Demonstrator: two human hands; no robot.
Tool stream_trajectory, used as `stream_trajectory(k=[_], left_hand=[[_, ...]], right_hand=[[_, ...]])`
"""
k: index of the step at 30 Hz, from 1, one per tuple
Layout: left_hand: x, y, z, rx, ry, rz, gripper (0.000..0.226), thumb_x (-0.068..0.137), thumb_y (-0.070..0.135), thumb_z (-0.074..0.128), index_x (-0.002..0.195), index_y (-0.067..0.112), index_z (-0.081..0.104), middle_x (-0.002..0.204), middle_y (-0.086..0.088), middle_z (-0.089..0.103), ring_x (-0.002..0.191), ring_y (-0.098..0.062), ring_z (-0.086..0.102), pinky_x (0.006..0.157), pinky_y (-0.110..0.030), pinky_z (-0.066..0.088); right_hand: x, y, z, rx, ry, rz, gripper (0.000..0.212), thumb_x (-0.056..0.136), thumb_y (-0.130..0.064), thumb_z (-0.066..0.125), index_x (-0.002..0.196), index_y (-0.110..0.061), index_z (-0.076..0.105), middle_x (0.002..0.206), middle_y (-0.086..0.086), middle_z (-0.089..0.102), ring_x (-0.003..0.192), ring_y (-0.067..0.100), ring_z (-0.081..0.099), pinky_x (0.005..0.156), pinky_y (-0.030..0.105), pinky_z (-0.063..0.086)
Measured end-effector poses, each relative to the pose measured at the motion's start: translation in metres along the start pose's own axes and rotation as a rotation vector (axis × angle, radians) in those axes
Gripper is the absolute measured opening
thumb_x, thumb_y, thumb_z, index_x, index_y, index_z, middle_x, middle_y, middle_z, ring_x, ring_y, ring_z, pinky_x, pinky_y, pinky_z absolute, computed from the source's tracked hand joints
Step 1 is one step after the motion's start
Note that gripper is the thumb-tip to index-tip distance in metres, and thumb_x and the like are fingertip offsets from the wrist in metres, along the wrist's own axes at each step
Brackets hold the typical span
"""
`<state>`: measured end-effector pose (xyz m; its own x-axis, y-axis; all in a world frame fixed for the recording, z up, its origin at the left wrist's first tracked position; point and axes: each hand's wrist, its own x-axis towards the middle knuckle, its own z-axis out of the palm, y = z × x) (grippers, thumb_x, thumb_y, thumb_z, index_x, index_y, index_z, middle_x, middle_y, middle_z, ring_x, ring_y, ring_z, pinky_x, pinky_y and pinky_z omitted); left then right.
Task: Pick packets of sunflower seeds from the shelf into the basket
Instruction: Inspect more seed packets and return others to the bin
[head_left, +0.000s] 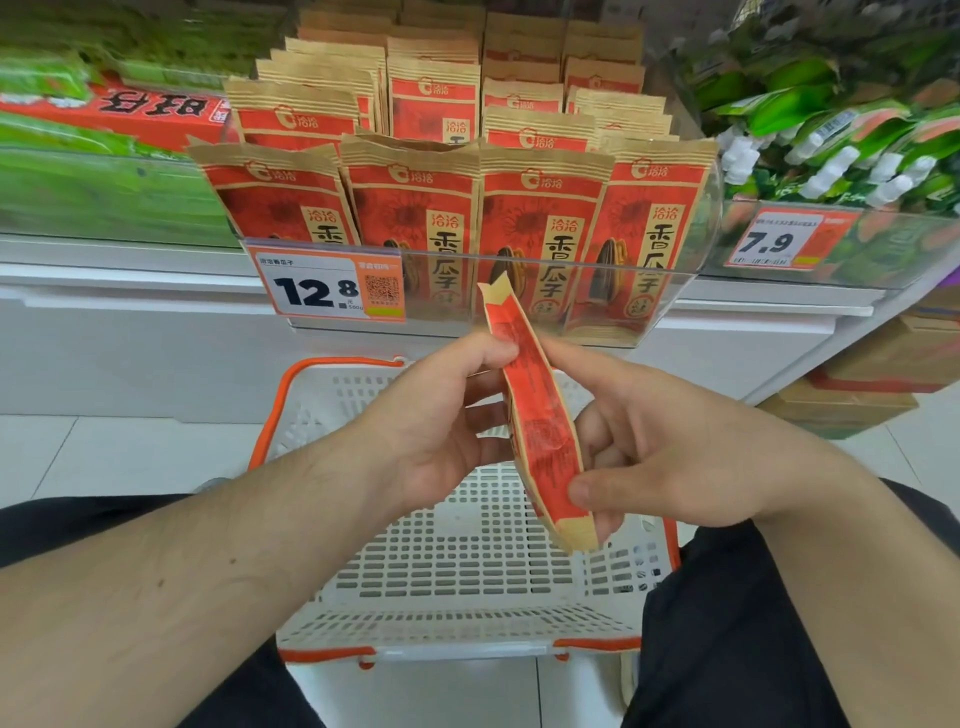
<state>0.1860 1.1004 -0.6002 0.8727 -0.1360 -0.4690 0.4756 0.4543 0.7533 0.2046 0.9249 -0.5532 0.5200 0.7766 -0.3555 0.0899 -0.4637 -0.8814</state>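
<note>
I hold one seed packet (535, 415) edge-on between both hands, left hand (441, 421) pinching high, right hand (670, 457) gripping low; its long axis points down into the basket (467, 587) directly below.

green packets (93, 171) blurred; back seed packets (524, 39) cut off.

The floor (104, 457) was of pale glossy tiles, the white shelf unit (130, 332) carried orange price tags (774, 241) behind a clear plastic rail (571, 265), green packets (831, 119) lay at both sides, and brown cardboard boxes (872, 384) stood low at right.
</note>
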Motion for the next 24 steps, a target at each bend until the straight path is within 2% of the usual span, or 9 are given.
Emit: stream_trajectory(k=[4,6,9,11,13,15,17,20,24], left_hand=[[0.000,0.001,0.000,-0.059,0.004,-0.029,0.015,0.088,0.022,0.054,0.093,0.012,0.064,0.087,-0.008,0.061,0.093,-0.028,0.057,0.067,-0.035,0.055],[-0.001,0.002,0.000,-0.090,-0.012,-0.024,0.021,0.082,0.021,0.057,0.098,0.010,0.063,0.094,-0.011,0.059,0.092,-0.029,0.057,0.069,-0.036,0.056],[-0.003,0.003,0.000,-0.112,-0.036,-0.019,0.048,0.066,0.025,0.061,0.110,0.004,0.061,0.095,-0.018,0.065,0.091,-0.032,0.065,0.080,-0.043,0.058],[-0.004,0.003,-0.001,-0.126,-0.064,-0.023,0.056,0.070,0.029,0.063,0.119,0.001,0.061,0.113,-0.028,0.064,0.107,-0.042,0.063,0.098,-0.059,0.049],[-0.005,0.002,-0.002,-0.131,-0.098,-0.052,0.062,0.078,0.036,0.063,0.127,-0.003,0.059,0.133,-0.034,0.053,0.123,-0.049,0.053,0.101,-0.067,0.042],[-0.005,0.002,-0.001,-0.088,-0.089,-0.065,0.059,0.083,0.045,0.059,0.125,0.003,0.063,0.132,-0.030,0.056,0.119,-0.044,0.059,0.089,-0.059,0.054],[-0.008,0.003,0.001,-0.054,-0.095,-0.053,0.048,0.090,0.048,0.050,0.114,0.011,0.071,0.115,-0.022,0.070,0.098,-0.032,0.071,0.074,-0.045,0.062],[-0.011,0.004,0.004,-0.014,-0.091,-0.016,0.047,0.085,0.048,0.051,0.114,0.017,0.072,0.109,-0.010,0.074,0.098,-0.025,0.072,0.079,-0.036,0.059],[-0.011,0.002,0.003,0.116,-0.009,0.090,0.026,0.091,0.021,0.059,0.111,0.011,0.071,0.103,-0.012,0.076,0.095,-0.027,0.073,0.079,-0.034,0.059]], right_hand=[[0.001,0.005,-0.001,0.049,0.046,0.008,0.101,0.083,0.006,0.073,0.151,-0.049,0.024,0.073,0.014,0.069,0.062,0.027,0.067,0.063,0.037,0.057],[0.005,0.010,0.000,0.030,0.199,0.044,0.095,0.074,-0.018,0.084,0.149,-0.044,0.033,0.076,0.006,0.066,0.064,0.018,0.064,0.066,0.035,0.054],[0.012,0.014,0.005,0.075,0.404,0.155,0.112,0.049,-0.056,0.083,0.149,-0.044,0.033,0.107,-0.008,0.060,0.088,0.010,0.068,0.087,0.041,0.057],[0.018,0.013,0.012,0.235,0.384,0.155,0.115,0.053,-0.050,0.083,0.152,-0.045,0.026,0.124,-0.002,0.058,0.099,0.015,0.071,0.092,0.046,0.057],[0.023,0.014,0.016,0.311,0.375,0.141,0.117,0.053,-0.046,0.085,0.152,-0.048,0.021,0.127,0.001,0.058,0.098,0.018,0.073,0.086,0.044,0.060],[0.026,0.014,0.020,0.298,0.419,0.127,0.117,0.053,-0.044,0.086,0.150,-0.051,0.021,0.124,-0.004,0.061,0.096,0.015,0.073,0.076,0.033,0.060],[0.029,0.012,0.025,0.250,0.458,0.112,0.120,0.048,-0.050,0.086,0.149,-0.052,0.019,0.118,-0.015,0.063,0.097,0.010,0.071,0.075,0.027,0.056],[0.034,0.013,0.032,0.094,0.543,0.142,0.129,0.044,-0.058,0.082,0.150,-0.053,0.009,0.112,-0.026,0.064,0.102,0.002,0.067,0.089,0.032,0.056],[0.034,0.011,0.036,-0.137,0.635,0.183,0.139,0.044,-0.067,0.080,0.150,-0.050,-0.007,0.136,-0.022,0.051,0.117,0.001,0.057,0.097,0.028,0.050]])
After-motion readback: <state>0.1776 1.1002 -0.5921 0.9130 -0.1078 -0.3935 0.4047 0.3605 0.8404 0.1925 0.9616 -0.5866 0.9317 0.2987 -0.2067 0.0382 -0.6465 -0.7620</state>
